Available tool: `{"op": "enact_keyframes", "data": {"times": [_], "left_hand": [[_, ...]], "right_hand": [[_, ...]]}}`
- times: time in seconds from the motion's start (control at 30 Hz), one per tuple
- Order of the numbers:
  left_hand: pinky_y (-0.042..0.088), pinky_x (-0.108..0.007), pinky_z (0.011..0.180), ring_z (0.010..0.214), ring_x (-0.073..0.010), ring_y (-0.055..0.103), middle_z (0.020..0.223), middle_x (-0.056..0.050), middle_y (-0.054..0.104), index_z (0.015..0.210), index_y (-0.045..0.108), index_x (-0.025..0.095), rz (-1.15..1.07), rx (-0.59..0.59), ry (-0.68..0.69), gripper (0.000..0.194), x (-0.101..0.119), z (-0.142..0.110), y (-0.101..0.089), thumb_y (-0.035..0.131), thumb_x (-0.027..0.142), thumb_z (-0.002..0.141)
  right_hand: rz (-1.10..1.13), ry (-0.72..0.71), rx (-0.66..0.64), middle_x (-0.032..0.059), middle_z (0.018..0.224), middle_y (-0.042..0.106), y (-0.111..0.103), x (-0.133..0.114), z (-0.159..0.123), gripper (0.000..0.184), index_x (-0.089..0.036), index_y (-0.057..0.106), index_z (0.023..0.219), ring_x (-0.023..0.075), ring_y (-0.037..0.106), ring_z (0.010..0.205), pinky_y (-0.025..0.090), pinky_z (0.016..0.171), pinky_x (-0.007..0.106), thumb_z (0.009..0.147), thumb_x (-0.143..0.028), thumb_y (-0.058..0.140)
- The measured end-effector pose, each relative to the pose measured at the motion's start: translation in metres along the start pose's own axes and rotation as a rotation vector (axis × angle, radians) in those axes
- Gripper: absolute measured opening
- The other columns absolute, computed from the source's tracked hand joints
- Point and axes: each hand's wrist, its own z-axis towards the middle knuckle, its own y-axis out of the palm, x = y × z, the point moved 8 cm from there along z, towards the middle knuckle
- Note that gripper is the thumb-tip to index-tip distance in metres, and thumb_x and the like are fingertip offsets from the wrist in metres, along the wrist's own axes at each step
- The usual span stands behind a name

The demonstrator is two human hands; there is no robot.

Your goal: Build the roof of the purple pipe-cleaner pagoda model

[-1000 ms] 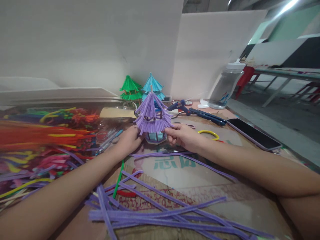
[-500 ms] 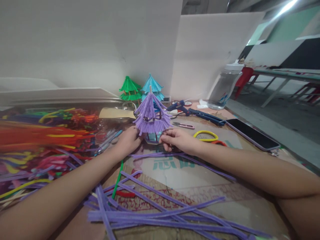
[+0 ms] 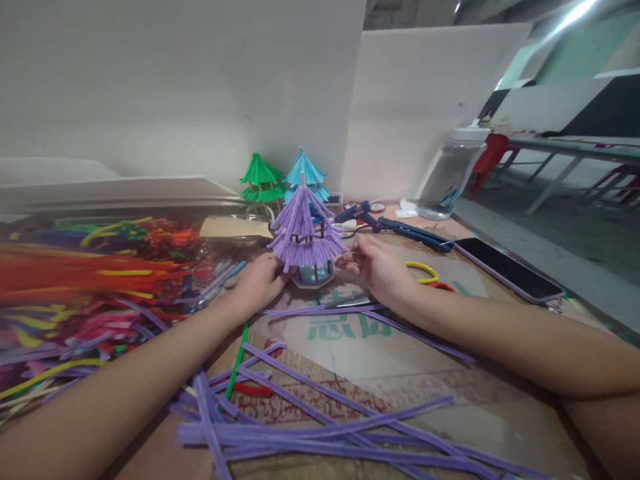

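Note:
A purple model pavilion point(image 3: 306, 233) made of fuzzy pipe cleaners stands upright in front of me, with two roof tiers above a pale blue lower part. At its left side, my left hand point(image 3: 261, 277) is closed on the lower part, its fingertips partly hidden behind the eave. My right hand point(image 3: 375, 263) has curled fingers at the right edge of the lower roof and seems to pinch that edge. Loose purple pipe cleaners point(image 3: 320, 433) lie crossed on the table nearest me.
Behind stand a green model pavilion point(image 3: 261, 175) and a blue one point(image 3: 303, 167). Coloured pipe cleaners point(image 3: 90, 267) crowd the left. Rightward are a glue gun point(image 3: 363, 215), yellow-handled scissors point(image 3: 423, 270), a phone point(image 3: 507, 268) and a water bottle point(image 3: 450, 177).
My right hand dipped to the pavilion's lower part, then moved up and right to the eave, covering part of the scissors again. The pavilion has turned slightly; my left hand stayed in place.

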Motion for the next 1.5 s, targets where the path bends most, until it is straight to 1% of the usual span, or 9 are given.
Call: {"op": "enact_keyframes", "data": {"times": [0.13,0.27,0.33,0.43,0.7,0.9,1.1,1.33,1.5], "left_hand": [[0.051,-0.038,0.09,0.103,-0.026,0.063,0.106,-0.011,0.067,0.103,0.065,0.017,-0.012,0.013,0.004,0.033,0.0,0.0,-0.001,0.041,0.039,0.096],[0.05,-0.037,0.091,0.103,-0.0259,0.063,0.106,-0.011,0.068,0.103,0.066,0.017,-0.021,0.009,-0.004,0.032,0.001,-0.001,-0.001,0.043,0.039,0.096],[0.05,-0.039,0.091,0.103,-0.0268,0.063,0.106,-0.012,0.068,0.102,0.066,0.016,-0.018,0.001,-0.012,0.034,0.0,0.0,-0.001,0.042,0.04,0.096],[0.05,-0.04,0.091,0.102,-0.0274,0.063,0.106,-0.013,0.067,0.101,0.065,0.014,-0.022,-0.003,-0.009,0.036,0.0,0.0,0.0,0.04,0.041,0.097],[0.05,-0.037,0.091,0.101,-0.0259,0.063,0.104,-0.01,0.068,0.098,0.067,0.017,-0.063,0.02,-0.013,0.031,-0.002,0.0,-0.002,0.046,0.04,0.094],[0.05,-0.041,0.092,0.103,-0.0272,0.062,0.107,-0.011,0.067,0.102,0.065,0.016,-0.037,0.028,0.019,0.026,-0.003,-0.001,0.001,0.046,0.032,0.093],[0.05,-0.042,0.095,0.105,-0.0289,0.062,0.106,-0.013,0.068,0.097,0.066,0.015,-0.032,0.088,0.029,0.02,0.003,0.0,-0.007,0.051,0.018,0.084],[0.052,-0.043,0.089,0.097,-0.0298,0.063,0.1,-0.014,0.068,0.09,0.067,0.012,0.014,0.108,0.086,0.021,0.014,0.002,-0.017,0.047,0.018,0.086],[0.051,-0.042,0.089,0.097,-0.029,0.063,0.1,-0.014,0.068,0.092,0.067,0.012,0.029,0.108,0.09,0.024,0.014,0.002,-0.016,0.045,0.022,0.089]], "right_hand": [[-0.012,-0.092,0.04,0.0049,0.09,0.07,-0.006,-0.027,0.007,0.018,-0.02,0.051,0.082,0.0131,0.066,0.075,0.053,0.071,0.028,0.091,-0.036,0.053],[-0.111,-0.161,-0.048,-0.0062,0.05,0.054,-0.006,-0.057,0.016,0.023,-0.022,0.05,0.08,0.0079,0.041,0.04,0.031,0.041,0.021,0.088,-0.042,0.06],[-0.201,-0.188,-0.16,-0.0107,0.04,0.038,-0.001,-0.064,0.02,0.028,-0.022,0.052,0.078,0.0064,0.026,0.035,0.02,0.039,0.021,0.083,-0.045,0.066],[-0.329,-0.128,-0.25,-0.0114,0.039,0.034,0.002,-0.055,0.025,0.037,-0.019,0.056,0.074,0.0052,0.021,0.036,0.016,0.039,0.022,0.074,-0.052,0.074],[-0.458,-0.08,-0.263,-0.0069,0.04,0.037,0.002,-0.017,0.017,0.066,-0.017,0.061,0.071,0.0072,0.027,0.038,0.02,0.043,0.025,0.085,-0.077,0.04],[-0.548,-0.169,-0.287,-0.0074,0.046,0.039,0.014,-0.025,0.006,0.052,-0.018,0.055,0.07,0.0075,0.032,0.045,0.021,0.047,0.025,0.081,-0.069,0.058],[-0.632,-0.169,-0.287,-0.0066,0.048,0.039,0.014,-0.028,0.006,0.05,-0.02,0.052,0.065,0.008,0.032,0.046,0.022,0.048,0.026,0.082,-0.066,0.058],[-0.946,-0.083,-0.379,-0.0031,0.051,0.048,0.02,-0.034,0.003,0.042,-0.017,0.064,0.074,0.0093,0.041,0.048,0.029,0.052,0.027,0.086,-0.056,0.057],[-0.851,-0.046,-0.417,-0.0036,0.05,0.047,0.021,-0.031,0.004,0.034,-0.017,0.065,0.075,0.0093,0.039,0.047,0.028,0.05,0.026,0.089,-0.046,0.054]]}}
